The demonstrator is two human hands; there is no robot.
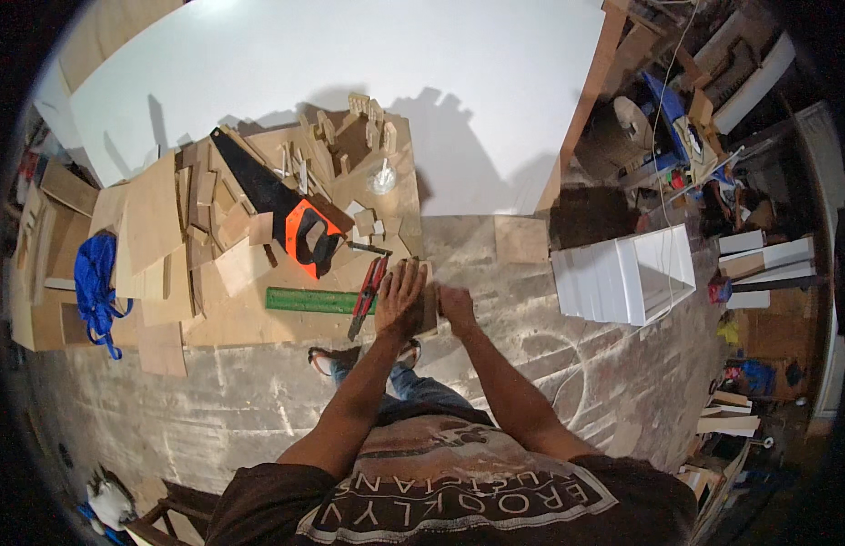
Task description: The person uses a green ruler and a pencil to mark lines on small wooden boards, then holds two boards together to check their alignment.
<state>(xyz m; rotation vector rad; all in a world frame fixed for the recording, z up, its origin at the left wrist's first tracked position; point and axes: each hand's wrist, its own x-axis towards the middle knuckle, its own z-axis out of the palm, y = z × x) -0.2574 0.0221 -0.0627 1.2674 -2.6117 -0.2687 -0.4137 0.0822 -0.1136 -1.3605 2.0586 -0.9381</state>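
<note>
My left hand lies flat at the right front corner of the wooden worktable, fingers stretched forward over a wooden edge. Just right of the corner is my right hand, closed; what it grips, if anything, is hidden. A red-handled tool like pliers lies against my left hand, across a green strip. Beyond them rests a hand saw with a black blade and orange handle. A thin dark tool lies near my left fingertips, close to small wooden blocks.
Wood scraps crowd the table, with a clear cup-like item near its far right. A large white panel spans behind. A blue bag hangs at left. White box-like pieces stand on the floor at right.
</note>
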